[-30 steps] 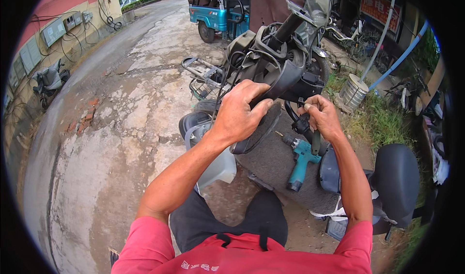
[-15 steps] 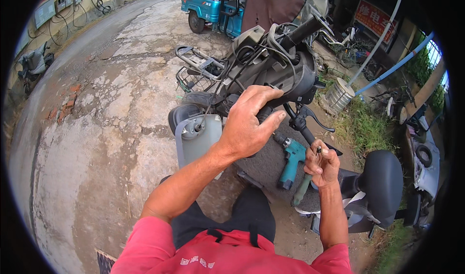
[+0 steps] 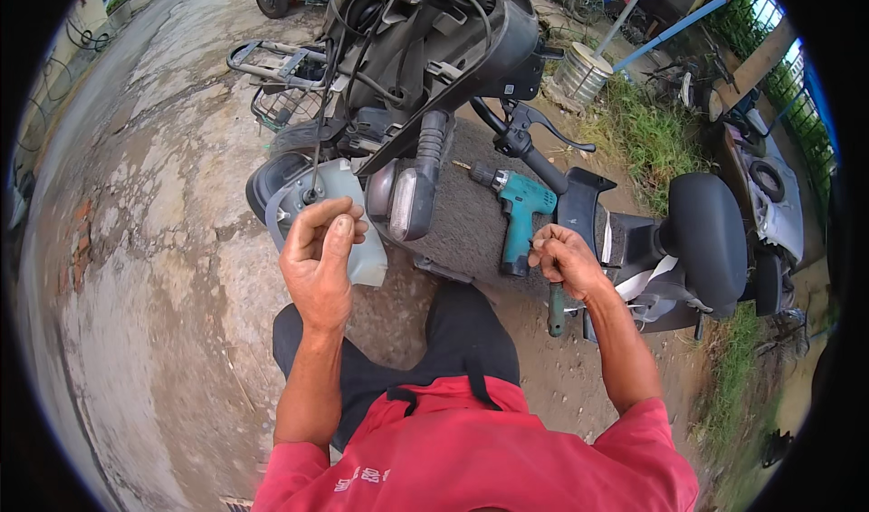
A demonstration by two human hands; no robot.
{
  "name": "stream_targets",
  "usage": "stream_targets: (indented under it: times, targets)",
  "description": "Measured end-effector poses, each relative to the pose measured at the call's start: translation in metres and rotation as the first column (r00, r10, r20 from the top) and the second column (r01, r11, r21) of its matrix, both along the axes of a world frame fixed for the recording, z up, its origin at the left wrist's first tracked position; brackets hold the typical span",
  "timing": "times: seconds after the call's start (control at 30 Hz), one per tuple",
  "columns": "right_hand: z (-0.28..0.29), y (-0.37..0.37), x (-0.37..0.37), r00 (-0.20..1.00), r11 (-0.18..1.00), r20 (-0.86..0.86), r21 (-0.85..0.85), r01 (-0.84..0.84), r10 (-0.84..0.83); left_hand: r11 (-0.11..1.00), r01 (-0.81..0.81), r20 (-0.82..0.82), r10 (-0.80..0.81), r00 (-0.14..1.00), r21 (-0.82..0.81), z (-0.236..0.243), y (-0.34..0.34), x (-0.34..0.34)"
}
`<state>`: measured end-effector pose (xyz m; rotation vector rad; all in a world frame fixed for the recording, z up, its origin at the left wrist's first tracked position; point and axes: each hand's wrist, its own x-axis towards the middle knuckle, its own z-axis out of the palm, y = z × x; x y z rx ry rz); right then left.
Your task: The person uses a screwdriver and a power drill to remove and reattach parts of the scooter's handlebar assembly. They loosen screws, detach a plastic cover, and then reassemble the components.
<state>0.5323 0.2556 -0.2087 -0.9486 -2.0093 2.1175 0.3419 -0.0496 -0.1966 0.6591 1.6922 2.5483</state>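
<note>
Head view, looking down at a partly stripped scooter (image 3: 425, 68) on cracked concrete ground (image 3: 154, 240). Left hand (image 3: 319, 257) raised in front of the front mudguard (image 3: 299, 191), thumb and forefinger pinched narrow on a thin black cable (image 3: 319, 141) that runs up into the loose wiring under the opened handlebar housing; other fingers curled loosely. Right hand (image 3: 566, 258) closed in a fist around the handle of a dark-handled tool (image 3: 555, 308), whose lower end hangs below the fist; tip not visible, so kind of tool cannot be told. Teal cordless drill (image 3: 518, 206) lies on the scooter's footboard, just left of the right hand and apart from it. Headlight unit (image 3: 412, 200) hangs down between the two hands. Black seat (image 3: 706, 236) to the right of the right hand. Grass strip (image 3: 647, 136) and a metal bucket (image 3: 582, 70) beyond.
</note>
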Motion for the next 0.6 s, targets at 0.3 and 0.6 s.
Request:
stream_targets:
  times: [0.3, 0.6]
  targets:
    - [-0.006, 0.051, -0.005, 0.945, 0.737, 0.318, 0.657, -0.158, -0.08, 0.862, 0.282, 0.426, -0.087, 0.9, -0.42, -0.171, -0.065, 0.074]
    - [-0.031, 0.145, 0.002, 0.842, 0.759, 0.525, 0.595, -0.264, -0.119, 0.848, 0.259, 0.48, -0.006, 0.877, -0.463, -0.195, -0.086, 0.077]
